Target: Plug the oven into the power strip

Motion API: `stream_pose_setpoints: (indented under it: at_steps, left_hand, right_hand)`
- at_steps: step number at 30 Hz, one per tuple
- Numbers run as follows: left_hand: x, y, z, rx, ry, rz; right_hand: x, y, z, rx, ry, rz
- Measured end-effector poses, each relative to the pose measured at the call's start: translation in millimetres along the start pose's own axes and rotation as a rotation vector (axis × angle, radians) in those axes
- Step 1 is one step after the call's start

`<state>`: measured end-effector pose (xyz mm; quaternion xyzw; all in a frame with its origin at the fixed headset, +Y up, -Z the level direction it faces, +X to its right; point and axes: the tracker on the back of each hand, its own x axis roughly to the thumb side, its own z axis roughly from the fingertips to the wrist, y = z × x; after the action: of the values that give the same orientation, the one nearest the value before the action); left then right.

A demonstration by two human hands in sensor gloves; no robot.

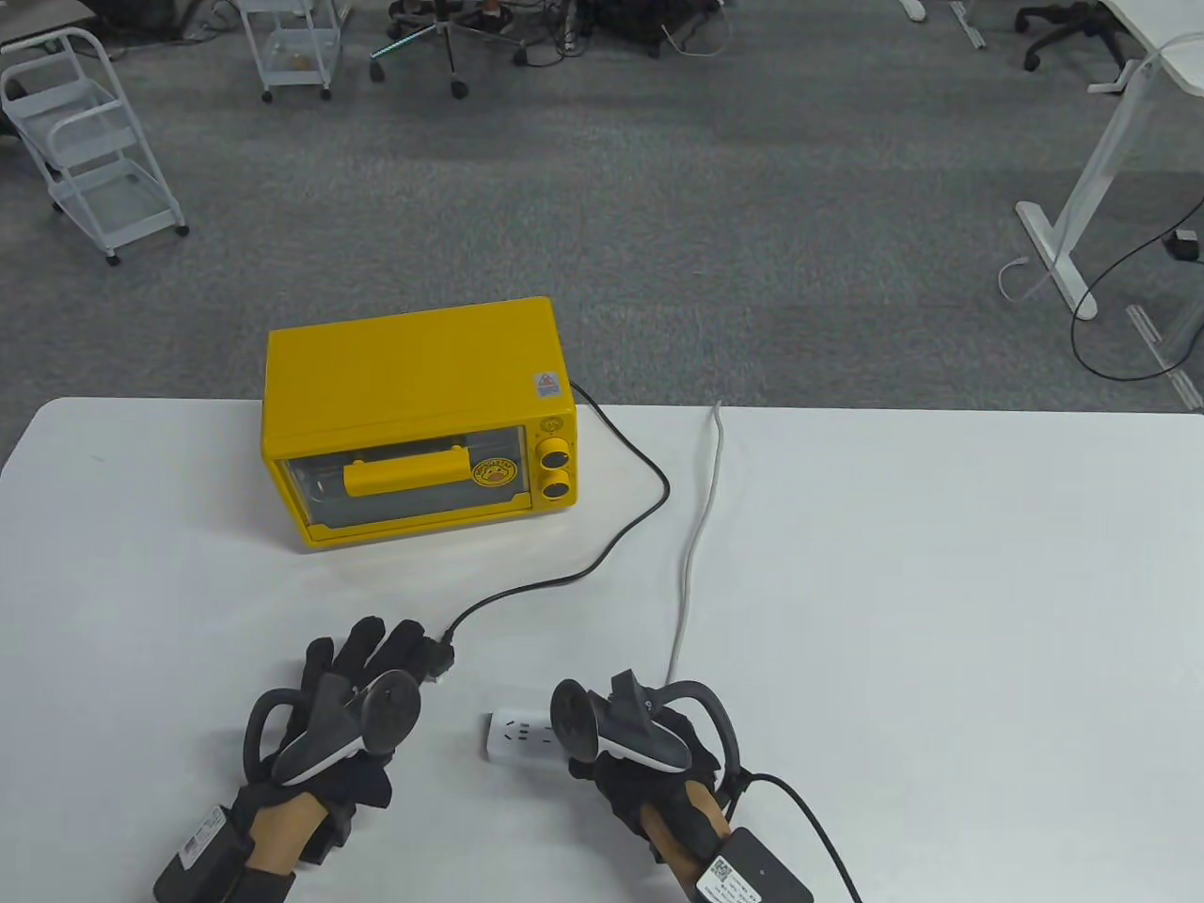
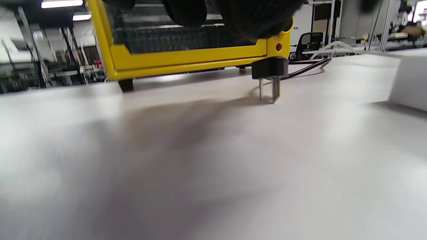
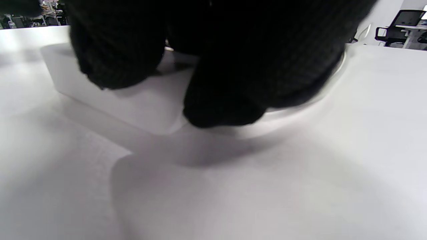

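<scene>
The yellow oven (image 1: 419, 423) stands at the back left of the white table (image 1: 941, 583). Its black cord (image 1: 621, 536) runs from its right rear to a black plug (image 1: 438, 658). My left hand (image 1: 404, 654) holds the plug at its fingertips. In the left wrist view the plug (image 2: 269, 68) hangs upright, with its prongs (image 2: 267, 93) down at the table top. The white power strip (image 1: 515, 736) lies just right of the plug. My right hand (image 1: 607, 743) rests on its right end; its fingers (image 3: 220, 106) press on the strip (image 3: 110, 96).
The strip's white cable (image 1: 698, 536) runs from under my right hand to the table's far edge. The strip's end shows at the right of the left wrist view (image 2: 408, 83). Carts, chairs and desk legs stand on the carpet beyond the table.
</scene>
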<state>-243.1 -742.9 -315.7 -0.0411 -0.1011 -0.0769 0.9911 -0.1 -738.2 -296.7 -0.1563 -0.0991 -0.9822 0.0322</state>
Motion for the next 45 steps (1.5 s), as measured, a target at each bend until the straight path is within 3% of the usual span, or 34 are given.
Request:
stream_pose_setpoints:
  at_steps: [3, 9, 16, 26, 37, 45]
  left_hand:
    - [10, 3, -18, 0.012, -0.076, -0.073]
    - [26, -1, -42, -0.113, -0.142, -0.187]
    - [35, -4, -53, -0.067, -0.200, -0.176]
    - [29, 3, -36, -0.037, -0.195, -0.149]
    - [31, 8, 9, 0.075, -0.087, 0.118]
    - [39, 16, 17, 0.118, -0.086, 0.327]
  right_hand:
    - [1, 0, -1, 0.000, 0.006, -0.005]
    - [-5, 2, -2, 0.021, 0.004, -0.066]
    - [-7, 5, -2, 0.011, 0.002, -0.080]
    - [-8, 6, -2, 0.016, 0.002, -0.086]
    - [-7, 6, -1, 0.011, -0.006, -0.080]
    - [-6, 7, 0, 0.011, -0.017, -0.076]
